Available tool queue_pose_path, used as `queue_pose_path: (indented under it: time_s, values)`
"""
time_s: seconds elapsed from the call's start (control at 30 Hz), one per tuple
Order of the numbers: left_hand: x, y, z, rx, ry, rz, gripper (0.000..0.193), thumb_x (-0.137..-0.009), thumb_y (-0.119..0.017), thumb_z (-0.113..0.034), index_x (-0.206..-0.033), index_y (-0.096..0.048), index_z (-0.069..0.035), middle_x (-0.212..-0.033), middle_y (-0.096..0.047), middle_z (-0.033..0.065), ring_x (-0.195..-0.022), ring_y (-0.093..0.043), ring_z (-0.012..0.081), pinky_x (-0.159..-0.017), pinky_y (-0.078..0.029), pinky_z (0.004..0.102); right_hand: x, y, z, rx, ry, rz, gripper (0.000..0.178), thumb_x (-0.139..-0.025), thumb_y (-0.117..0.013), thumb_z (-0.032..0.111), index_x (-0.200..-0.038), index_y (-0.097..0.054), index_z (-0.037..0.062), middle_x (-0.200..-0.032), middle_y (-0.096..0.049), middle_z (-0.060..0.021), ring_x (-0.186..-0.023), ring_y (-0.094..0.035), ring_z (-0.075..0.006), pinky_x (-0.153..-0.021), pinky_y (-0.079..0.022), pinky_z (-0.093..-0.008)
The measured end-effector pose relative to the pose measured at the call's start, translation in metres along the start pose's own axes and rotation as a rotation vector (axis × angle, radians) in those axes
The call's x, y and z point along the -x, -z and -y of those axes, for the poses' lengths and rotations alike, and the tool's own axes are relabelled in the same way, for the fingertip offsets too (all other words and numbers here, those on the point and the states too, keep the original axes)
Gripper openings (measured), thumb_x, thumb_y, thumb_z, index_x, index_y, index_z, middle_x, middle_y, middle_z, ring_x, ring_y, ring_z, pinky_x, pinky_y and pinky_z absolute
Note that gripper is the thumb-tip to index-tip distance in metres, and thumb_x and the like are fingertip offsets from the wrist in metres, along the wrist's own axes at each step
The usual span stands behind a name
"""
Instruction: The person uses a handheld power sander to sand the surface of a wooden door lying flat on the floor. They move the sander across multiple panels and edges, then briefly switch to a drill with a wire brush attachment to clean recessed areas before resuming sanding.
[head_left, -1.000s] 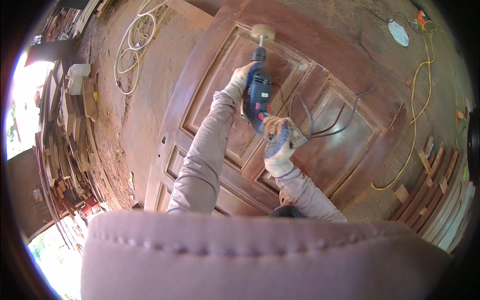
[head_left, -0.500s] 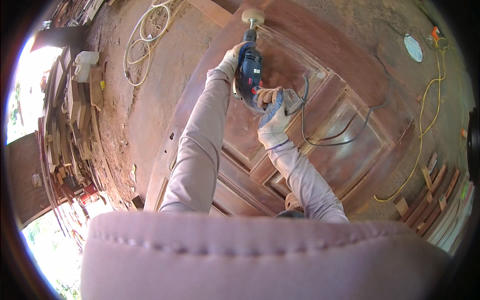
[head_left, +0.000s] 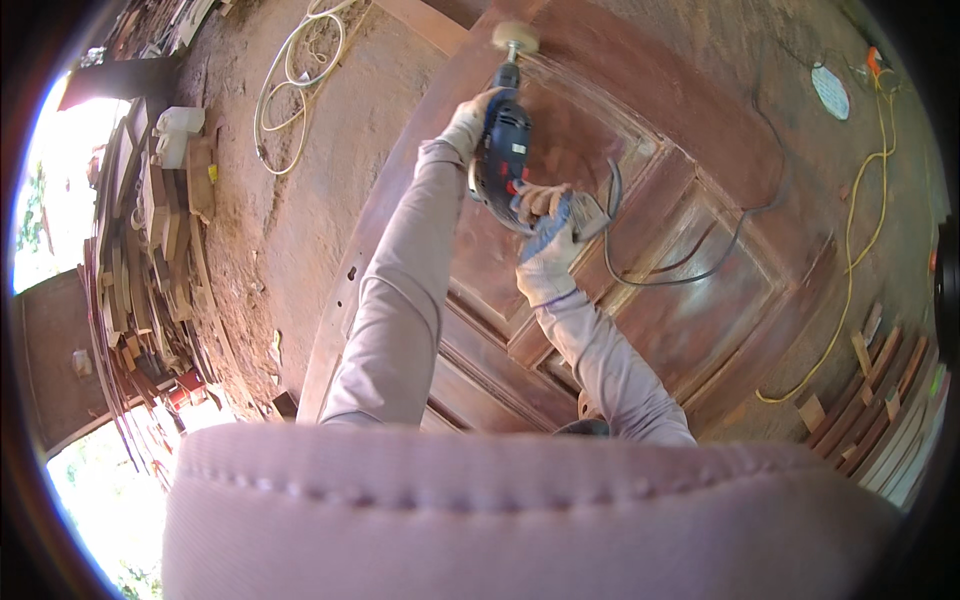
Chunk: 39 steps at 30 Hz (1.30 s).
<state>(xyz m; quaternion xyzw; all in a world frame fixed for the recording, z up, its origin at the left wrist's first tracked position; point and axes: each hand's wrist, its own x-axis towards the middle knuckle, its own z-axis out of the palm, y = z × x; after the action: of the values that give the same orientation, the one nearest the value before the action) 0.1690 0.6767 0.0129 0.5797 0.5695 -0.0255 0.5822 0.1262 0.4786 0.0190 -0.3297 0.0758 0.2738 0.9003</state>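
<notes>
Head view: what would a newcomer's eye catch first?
The dark blue power drill, upper centre, with the left hand near its front and the right hand at its handle. Its pale round attachment sits at the picture's top, above the reddish-brown panelled door mid-picture. At right, a yellow cord trails in a curve.

The drill [head_left: 507, 150] is dark blue with black and red parts, its round wheel [head_left: 516, 38] cream. The door [head_left: 640, 215] is reddish brown, streaked paler along its panel edges [head_left: 600, 105]. The right grip [head_left: 552, 232] wears white and blue, the left grip [head_left: 468, 125] off-white. The sleeves [head_left: 395, 300] are pale mauve, the right-side cable [head_left: 850, 270] yellow, the far-left hose [head_left: 303, 78] cream.
</notes>
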Motion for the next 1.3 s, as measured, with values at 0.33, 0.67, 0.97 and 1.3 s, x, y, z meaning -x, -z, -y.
queue_pose_path:
  time_s: [0.33,0.67,0.97,1.3]
  values:
    - [-0.019,-0.029,0.057,-0.424,-0.683,0.165,0.033,-0.089,-0.060,-0.024,-0.122,-0.060,-0.020,-0.112,-0.065,0.0048,-0.100,-0.061,0.0174,-0.088,-0.047,0.0309,0.028,0.033,0.034,0.017,0.111,0.052,0.029,-0.098,-0.045,0.020,-0.073,-0.043,0.0057,-0.069,-0.048,-0.0058,-0.067,-0.047,-0.0176,-0.070,-0.040,-0.0328]
    - [-0.027,-0.013,0.036,-0.068,-0.360,0.099,0.031,-0.086,-0.062,-0.036,-0.110,-0.067,-0.016,-0.098,-0.068,0.0045,-0.086,-0.065,0.0188,-0.076,-0.051,0.0322,0.009,0.013,0.022,0.009,0.073,0.119,0.031,-0.099,-0.039,0.023,-0.071,-0.035,0.0107,-0.066,-0.040,-0.0051,-0.066,-0.041,-0.0186,-0.084,-0.042,-0.0395]
    - [0.025,-0.032,-0.005,-0.054,-0.174,0.164,0.035,-0.087,-0.060,-0.029,-0.119,-0.061,-0.018,-0.105,-0.067,0.0066,-0.096,-0.063,0.0187,-0.084,-0.049,0.0326,-0.005,0.016,0.040,-0.039,0.011,0.002,0.032,-0.099,-0.040,0.025,-0.072,-0.042,0.0073,-0.065,-0.044,-0.0069,-0.068,-0.045,-0.0205,-0.089,-0.042,-0.0404]
    - [-0.002,-0.028,0.033,-0.459,-0.517,0.099,0.034,-0.088,-0.058,-0.026,-0.122,-0.059,-0.023,-0.107,-0.066,0.0104,-0.099,-0.064,0.0251,-0.086,-0.049,0.0346,0.011,0.022,0.039,0.021,0.050,0.058,0.030,-0.099,-0.039,0.024,-0.073,-0.040,0.0077,-0.066,-0.044,-0.0081,-0.070,-0.045,-0.0224,-0.091,-0.041,-0.0428]
